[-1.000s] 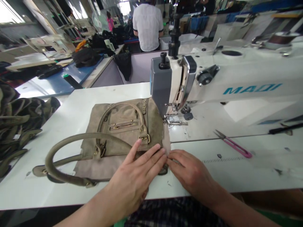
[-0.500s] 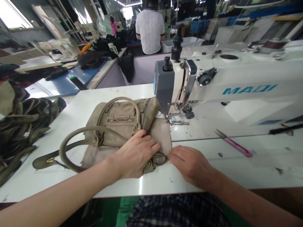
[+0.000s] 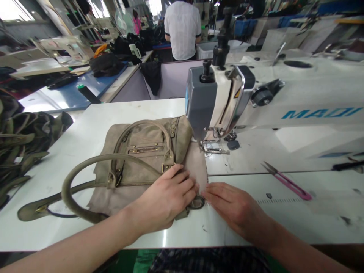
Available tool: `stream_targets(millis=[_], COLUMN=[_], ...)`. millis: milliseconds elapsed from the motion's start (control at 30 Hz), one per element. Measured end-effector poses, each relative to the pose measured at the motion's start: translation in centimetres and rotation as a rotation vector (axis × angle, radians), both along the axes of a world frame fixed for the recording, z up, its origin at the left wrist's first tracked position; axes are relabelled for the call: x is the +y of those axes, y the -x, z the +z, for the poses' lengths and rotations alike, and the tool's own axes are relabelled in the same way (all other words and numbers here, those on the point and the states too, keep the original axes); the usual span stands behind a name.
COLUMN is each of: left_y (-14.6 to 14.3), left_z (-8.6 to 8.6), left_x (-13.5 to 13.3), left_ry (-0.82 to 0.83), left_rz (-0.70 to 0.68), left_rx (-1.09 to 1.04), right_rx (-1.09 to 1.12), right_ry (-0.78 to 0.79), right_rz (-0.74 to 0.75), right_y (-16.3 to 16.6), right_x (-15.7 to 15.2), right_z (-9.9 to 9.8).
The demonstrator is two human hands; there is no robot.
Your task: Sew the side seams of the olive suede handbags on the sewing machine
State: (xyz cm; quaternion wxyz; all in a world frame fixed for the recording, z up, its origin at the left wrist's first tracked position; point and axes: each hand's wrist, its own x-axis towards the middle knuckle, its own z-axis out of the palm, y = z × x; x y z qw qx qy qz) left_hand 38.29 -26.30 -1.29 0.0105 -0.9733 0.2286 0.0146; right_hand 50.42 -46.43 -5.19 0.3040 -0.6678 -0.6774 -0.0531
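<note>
An olive-brown handbag [image 3: 145,136] lies on the white sewing table, with two rounded handles, a short front zip and brass-coloured buckles. A flat taupe fabric edge [image 3: 197,161] spreads from its right side toward the sewing machine's presser foot [image 3: 214,149]. My left hand [image 3: 173,195] is closed over the bag's lower right part, fingers together and bent onto the fabric. Beside it, my right hand [image 3: 233,204] is closed, its fingertips pinched at the fabric's lower right corner. A dark zip end [image 3: 196,203] curls between the hands. My fingers hide what lies under them.
The white sewing machine [image 3: 284,98] fills the right side. Pink-handled thread snips [image 3: 288,182] lie right of my hands. More olive bags [image 3: 31,132] are piled at the left. Behind the table are a thread cone [image 3: 88,94] and a person in a white shirt [image 3: 182,32].
The camera view has shifted slightly. My left hand has slid a little right along the bag, and its fingers are nearer the fabric edge. My right hand stays at the corner.
</note>
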Motion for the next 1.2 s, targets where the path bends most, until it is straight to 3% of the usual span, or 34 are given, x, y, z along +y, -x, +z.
stream_targets(millis=[333,633,833,1067,1200], left_y=[-1.7,-4.8,-6.6,-8.9,-7.5], left_z=[0.5,-0.7,-0.7,-1.5,-0.7], left_x=[1.8,3.8,5.0,6.3,6.3], left_ry=[-0.037,0.006,0.023,0.088,0.012], left_rz=[-0.058,-0.045,-0.009,0.044,0.080], left_rx=[-0.061,-0.088,-0.070,-0.069,-0.174], right_rx=[-0.146,-0.084,-0.081,-0.012,-0.003], right_ry=[-0.002,0.029,0.126,0.103,0.075], right_rz=[-0.031,-0.044,-0.133,-0.145,-0.152], right_y=[-1.7,-3.8,-3.5,-3.4,-3.5], right_x=[1.0,2.6,2.8,2.7,2.2], right_z=[-0.7,-1.4,-1.5,-1.6,-2.0])
